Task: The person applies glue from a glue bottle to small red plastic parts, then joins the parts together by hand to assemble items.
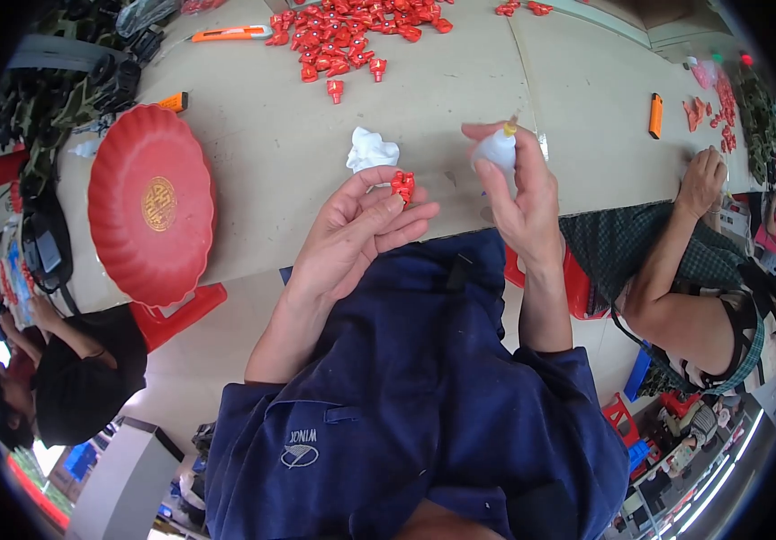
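Between the thumb and fingers of my left hand [352, 229] is a small red plastic figure part [402, 186], held up above the table's near edge. My right hand [527, 202] grips a small white squeeze bottle [498, 148] with a yellow neck and a thin nozzle tip pointing away from me. The bottle and the red part are apart. Just beyond my left hand lies a crumpled white tissue [372, 149]. A heap of similar red parts [338, 40] is spread at the far side of the table, with a few loose ones nearer.
A scalloped red tray [118, 234] stands at the left. An orange cutter knife [230, 33] lies near the heap, and orange-and-black objects [655, 115] rest on the grey table [271, 108]. A co-worker's arm [676, 234] reaches in at the right; another person [64, 369] sits at the left.
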The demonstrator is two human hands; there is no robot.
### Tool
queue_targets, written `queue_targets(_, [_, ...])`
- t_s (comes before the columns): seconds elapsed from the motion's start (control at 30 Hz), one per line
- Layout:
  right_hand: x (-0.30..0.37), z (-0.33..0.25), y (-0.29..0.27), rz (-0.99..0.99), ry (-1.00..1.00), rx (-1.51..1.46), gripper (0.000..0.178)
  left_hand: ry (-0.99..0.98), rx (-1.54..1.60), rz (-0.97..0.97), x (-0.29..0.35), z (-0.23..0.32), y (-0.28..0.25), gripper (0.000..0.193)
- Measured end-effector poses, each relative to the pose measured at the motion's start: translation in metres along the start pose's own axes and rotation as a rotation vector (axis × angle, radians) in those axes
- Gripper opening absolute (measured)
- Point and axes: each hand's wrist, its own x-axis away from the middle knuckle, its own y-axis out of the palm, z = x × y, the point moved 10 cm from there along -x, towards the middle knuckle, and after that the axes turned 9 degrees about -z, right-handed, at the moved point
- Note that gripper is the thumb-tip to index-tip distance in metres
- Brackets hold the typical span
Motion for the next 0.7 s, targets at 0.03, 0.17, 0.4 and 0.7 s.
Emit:
queue_targets(0.03, [0.008,-0.003,-0.002,0.03,0.038,-0.075,0.027,-0.014,0.011,-0.018,0.0,-0.001,0.001,0.03])
queue_targets(0.17, [0.032,-0.005,-0.009,0.002,0.062,-0.014,0.028,0.007,-0.096,-0.021,-0.002,-0.001,-0.008,0.03])
queue_targets(0.4, [0.039,-0.015,0.001,-0.096,0.066,-0.03,0.031,0.005,-0.077,-0.057,-0.004,0.0,-0.008,0.032])
queue_targets(0.7, [0.037,-0.008,0.004,-0.142,0.04,-0.038,0.031,-0.031,-0.1,-0.023,-0.005,-0.001,-0.013,0.037])
